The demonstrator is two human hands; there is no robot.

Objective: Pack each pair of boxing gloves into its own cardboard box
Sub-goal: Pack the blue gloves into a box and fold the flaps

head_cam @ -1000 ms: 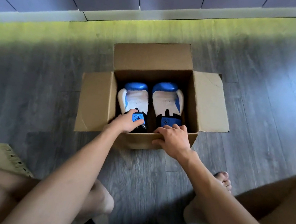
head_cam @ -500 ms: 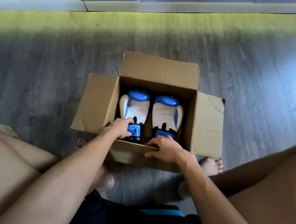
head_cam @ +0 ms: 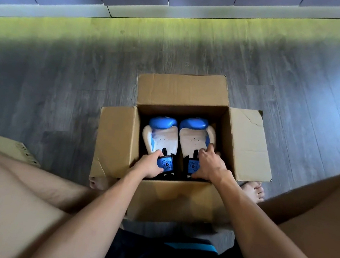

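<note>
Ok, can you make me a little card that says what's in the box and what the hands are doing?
box: cardboard box on the floor, flaps open
inside: two blue and white boxing gloves side by side, left glove and right glove
hands: left hand grips the left glove's blue cuff; right hand grips the right glove near its cuff
nearby: part of another box at the left edge
packing: this pair is in the box, flaps not yet closed
</note>
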